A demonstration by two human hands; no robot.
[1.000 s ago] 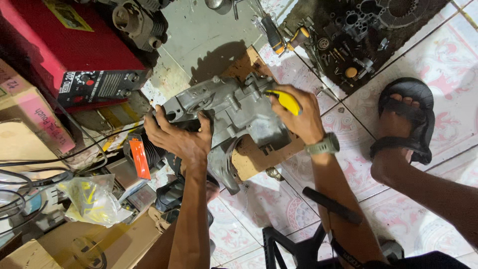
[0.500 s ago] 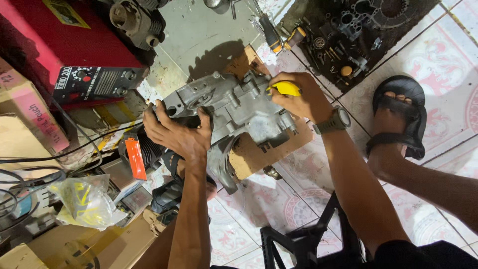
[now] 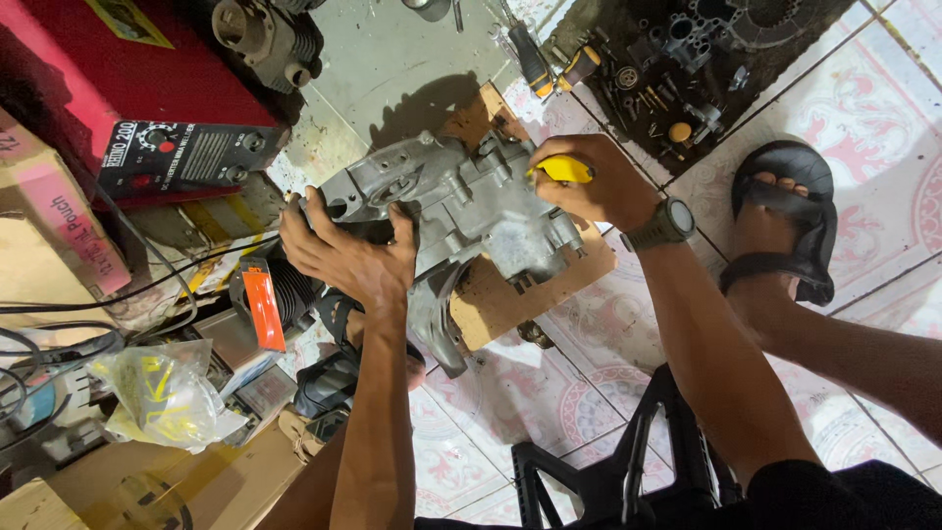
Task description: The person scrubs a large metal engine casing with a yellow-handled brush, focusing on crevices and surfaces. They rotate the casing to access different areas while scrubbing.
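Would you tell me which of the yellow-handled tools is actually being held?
The one in the right hand, a yellow-handled tool pressed against the grey engine casing. The other screwdrivers lie untouched on the floor beyond.

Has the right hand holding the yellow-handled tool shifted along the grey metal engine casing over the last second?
Yes. The right hand with the yellow-handled tool went from over the middle of the grey metal engine casing towards its upper edge, nearer the dark parts mat.

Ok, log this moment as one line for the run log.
left hand: braces grey engine casing | right hand: grips yellow-handled tool against casing | casing: on cardboard sheet, tiled floor
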